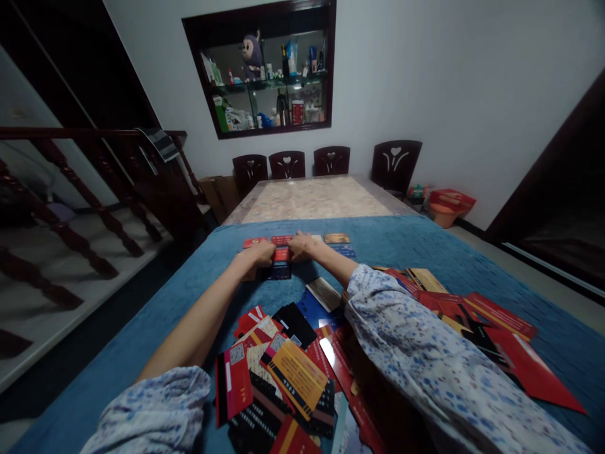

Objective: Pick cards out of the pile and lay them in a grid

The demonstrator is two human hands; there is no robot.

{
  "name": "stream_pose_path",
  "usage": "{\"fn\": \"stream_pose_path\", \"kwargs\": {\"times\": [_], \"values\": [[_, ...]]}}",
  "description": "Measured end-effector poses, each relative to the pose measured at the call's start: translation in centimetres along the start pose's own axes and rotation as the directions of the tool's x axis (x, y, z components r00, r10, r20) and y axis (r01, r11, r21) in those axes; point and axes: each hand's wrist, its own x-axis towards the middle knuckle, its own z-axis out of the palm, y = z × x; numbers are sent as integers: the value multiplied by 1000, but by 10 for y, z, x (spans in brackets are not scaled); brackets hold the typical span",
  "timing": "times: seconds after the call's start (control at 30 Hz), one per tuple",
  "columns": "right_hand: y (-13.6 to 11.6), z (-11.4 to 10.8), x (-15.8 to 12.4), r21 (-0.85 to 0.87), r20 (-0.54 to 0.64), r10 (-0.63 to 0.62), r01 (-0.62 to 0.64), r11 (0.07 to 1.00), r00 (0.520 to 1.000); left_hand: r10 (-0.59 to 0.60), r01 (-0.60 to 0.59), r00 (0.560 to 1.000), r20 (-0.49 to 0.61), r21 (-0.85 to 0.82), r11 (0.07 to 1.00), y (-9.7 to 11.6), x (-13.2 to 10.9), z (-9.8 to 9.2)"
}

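Observation:
Both my arms reach far forward over a blue cloth on the table. My left hand and my right hand meet at a red card in a row of cards laid out at the far side. Fingers of both hands curl down onto that card's edges. A dark blue card lies just below it, and a gold card and a blue card sit to the right. A loose heap of red, black and orange cards lies near me between my arms.
More red cards and envelopes spread on the cloth to the right. Beyond the cloth the bare marbled tabletop runs to several dark chairs. A wall niche with shelves hangs above. A stair railing stands left.

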Motion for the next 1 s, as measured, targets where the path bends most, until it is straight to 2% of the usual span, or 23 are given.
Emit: {"fn": "stream_pose_path", "kwargs": {"times": [0.13, 0.33, 0.43, 0.67, 0.83, 1.0], "values": [[5, -5, -12, -6, -35, -34, 33, 999, 999, -14, 13, 998, -61, -14, 1000, 1, -10, -6], [16, -10, -46, -32, -93, -40, 37, 999, 995, 38, -69, 980, -196, -152, 986, 12, -28, -8], [21, -9, -67, -41, -136, -32, 27, 999, 990, 99, -141, 969, -226, -179, 974, 25, -37, -8], [35, 7, -110, -34, -134, 27, -32, 999, 991, 237, -289, 941, -243, -207, 935, 61, -49, -6], [36, 16, -139, 19, -119, 63, -61, 998, 991, 325, -412, 894, -308, -281, 867, 82, -55, 0], [30, 24, -156, 40, -101, 62, -58, 997, 993, 413, -507, 856, -310, -347, 789, 97, -61, 3]]}}
